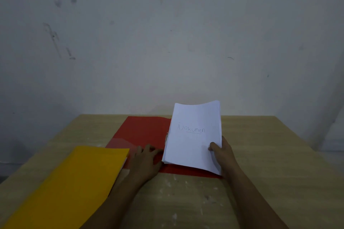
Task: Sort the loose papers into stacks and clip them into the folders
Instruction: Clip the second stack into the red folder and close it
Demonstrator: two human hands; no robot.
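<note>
Yellow folder (74, 178) lies closed, left of both hands. The left hand (144, 161) presses flat, fingers straight, on the open red folder (141, 132). The right hand (222, 154) pinches the paper stack (193, 135) at its right edge, tilted over the folder's clip (166, 138). Step in hand: seating the stack. Next: align the stack's left edge at the clip.

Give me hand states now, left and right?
Left hand: open, fingers flat on the red folder.
Right hand: gripping the paper stack at its right edge.

Plain room: wooden table (260, 154), scuffed white wall (167, 42)
</note>
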